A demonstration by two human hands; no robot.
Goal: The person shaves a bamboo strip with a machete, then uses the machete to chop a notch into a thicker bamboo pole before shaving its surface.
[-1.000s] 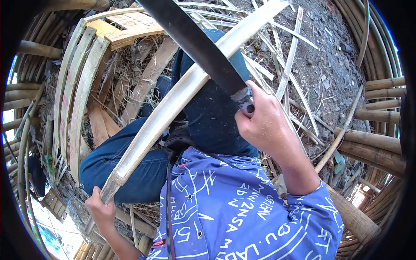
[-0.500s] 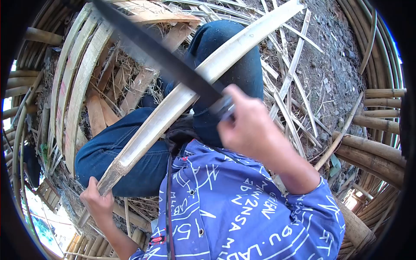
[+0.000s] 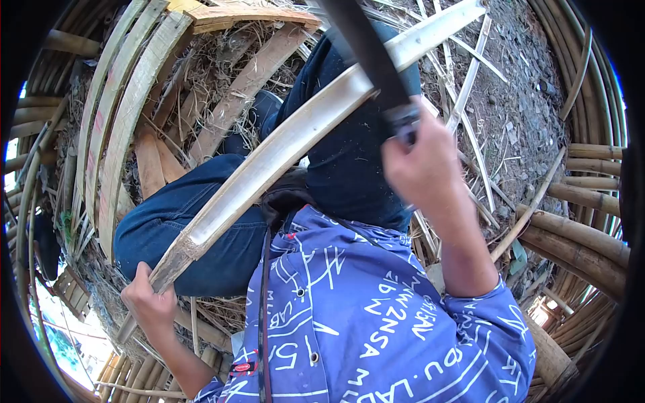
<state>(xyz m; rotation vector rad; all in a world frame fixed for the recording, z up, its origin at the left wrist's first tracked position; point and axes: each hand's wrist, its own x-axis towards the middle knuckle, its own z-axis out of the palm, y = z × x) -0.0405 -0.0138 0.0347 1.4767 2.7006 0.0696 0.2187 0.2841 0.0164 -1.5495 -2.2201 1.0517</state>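
A long split bamboo piece point(image 3: 269, 158) lies slantwise across my thighs, its pale hollow side up. My left hand point(image 3: 149, 302) is wrapped round its lower end, just below a rough brown node. In my right hand point(image 3: 426, 158) is the handle of a machete point(image 3: 366, 57) with a wide dark blade. The blade crosses over the bamboo near my right knee and points toward the top of the view. Motion blurs the right hand and the blade a little.
Several curved wooden slats point(image 3: 131, 127) stand at the left, beside flat boards point(image 3: 245, 87). Thin bamboo strips point(image 3: 474, 80) and shavings litter the ground. Stacked bamboo poles point(image 3: 571, 238) line the right side.
My right hand and the machete have moved up and to the right along the bamboo, and the blade points more steeply upward. My left hand keeps its hold at the lower end.
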